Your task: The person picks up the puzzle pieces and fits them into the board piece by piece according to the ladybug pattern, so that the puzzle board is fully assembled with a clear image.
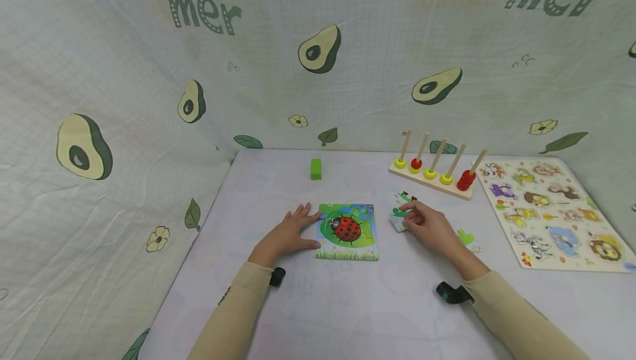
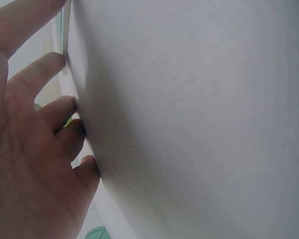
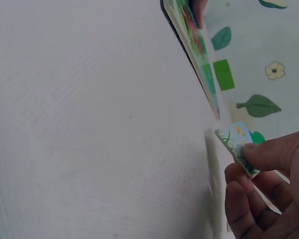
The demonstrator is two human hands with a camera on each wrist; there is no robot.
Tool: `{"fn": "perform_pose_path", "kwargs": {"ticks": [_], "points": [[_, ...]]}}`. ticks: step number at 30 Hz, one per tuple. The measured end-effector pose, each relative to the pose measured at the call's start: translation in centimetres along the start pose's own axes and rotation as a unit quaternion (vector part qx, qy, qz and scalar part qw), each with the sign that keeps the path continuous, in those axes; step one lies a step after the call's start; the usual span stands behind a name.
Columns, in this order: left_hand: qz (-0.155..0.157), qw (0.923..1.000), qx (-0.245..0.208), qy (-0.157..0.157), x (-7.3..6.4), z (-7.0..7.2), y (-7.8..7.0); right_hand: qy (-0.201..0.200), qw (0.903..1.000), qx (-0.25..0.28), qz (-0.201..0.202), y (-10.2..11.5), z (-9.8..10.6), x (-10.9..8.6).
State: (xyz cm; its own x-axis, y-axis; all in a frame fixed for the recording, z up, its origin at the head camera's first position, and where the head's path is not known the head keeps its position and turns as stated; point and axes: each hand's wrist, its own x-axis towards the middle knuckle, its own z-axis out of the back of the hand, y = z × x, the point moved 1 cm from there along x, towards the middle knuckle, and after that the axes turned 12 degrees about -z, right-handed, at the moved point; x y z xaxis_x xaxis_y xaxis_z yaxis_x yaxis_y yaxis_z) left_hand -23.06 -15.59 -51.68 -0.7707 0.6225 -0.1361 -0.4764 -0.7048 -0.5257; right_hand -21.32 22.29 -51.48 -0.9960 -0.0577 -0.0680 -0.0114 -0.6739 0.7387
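A square ladybug picture puzzle (image 1: 346, 229) lies flat on the table in the head view. My left hand (image 1: 293, 232) rests at its left edge, fingers spread, with thumb and index fingertip right at the edge. In the left wrist view the fingers of my left hand (image 2: 35, 124) are extended, fingertips down at the tabletop. To the right of the puzzle, my right hand (image 1: 431, 228) pinches a small puzzle piece (image 3: 234, 137) between thumb and fingers; it shows grass and pale blue. Just beyond that hand is another puzzle piece (image 1: 404, 197), and one more loose piece (image 1: 466, 237) lies partly behind the wrist.
A green block (image 1: 316, 169) stands beyond the puzzle. At the back right is a wooden peg stacker (image 1: 432, 182) with yellow and red rings. A large animal puzzle board (image 1: 556, 216) lies at the far right. Avocado-print cloth (image 1: 318, 100) hangs behind the table.
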Motion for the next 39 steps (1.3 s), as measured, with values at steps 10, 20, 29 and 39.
{"fn": "perform_pose_path", "kwargs": {"ticks": [10,20,29,39], "points": [[0.002,1.0000,0.000,0.000,0.0,0.1,0.0,0.028,0.9991,0.032,-0.001,1.0,-0.8,-0.4],[-0.003,1.0000,-0.004,-0.003,-0.1,0.3,-0.4,0.026,0.9987,0.041,0.018,2.1,-2.1,-0.6],[-0.015,0.9998,-0.013,-0.003,-0.3,0.5,-0.6,0.047,0.9961,0.065,0.037,3.1,-3.4,-0.4],[-0.014,0.9998,-0.011,-0.005,-0.3,0.5,-0.6,0.072,0.9927,0.071,0.065,4.6,-5.0,-0.4]]}}
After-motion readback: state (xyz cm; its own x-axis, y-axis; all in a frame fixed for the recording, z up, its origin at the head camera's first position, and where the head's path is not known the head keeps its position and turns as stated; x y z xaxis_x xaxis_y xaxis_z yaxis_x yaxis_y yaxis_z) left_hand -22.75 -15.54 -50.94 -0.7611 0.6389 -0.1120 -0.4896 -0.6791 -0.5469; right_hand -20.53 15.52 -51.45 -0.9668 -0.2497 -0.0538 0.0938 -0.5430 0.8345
